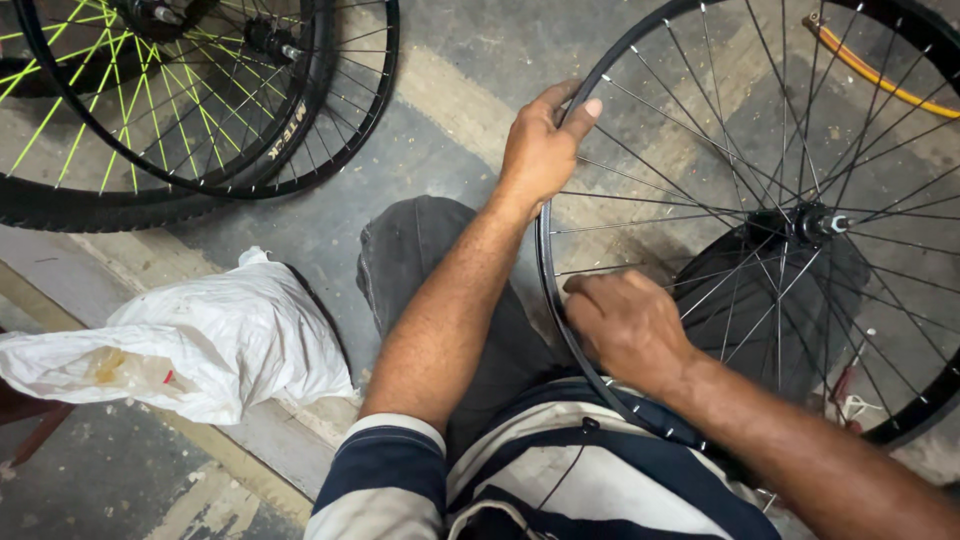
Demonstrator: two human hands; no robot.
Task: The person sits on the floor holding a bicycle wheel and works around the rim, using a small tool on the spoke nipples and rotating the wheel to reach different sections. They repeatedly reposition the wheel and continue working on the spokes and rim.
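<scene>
A black bicycle wheel rim [548,262] with thin metal spokes [690,215] is held upright against the person's lap, its hub [812,224] well to the right of both hands. The left hand [541,150] is placed on the upper left arc of the rim, with the fingers [556,97] curled over the rim's edge and the thumb laid along it, so the rim is clasped there. The right hand [628,325] is set lower on the same rim, just below and to the right of the left hand; its fingers [590,287] are bent tightly inward at the rim among the spokes, but whether something small is pinched there cannot be told. The lower part of the rim is pressed against a striped shirt [540,480], and a knee in dark grey trousers [420,250] is seen just left of the rim.

Well to the left of the rim, a crumpled white plastic bag [200,345] is laid on a pale strip of the concrete floor [440,150]. Far to the upper left of the rim, two more wheels are stacked: one with bright yellow-green spokes [110,90] and a tyre, and a black one [345,90] overlapping it. An orange curved cable [870,70] is seen behind the rim's upper right portion.
</scene>
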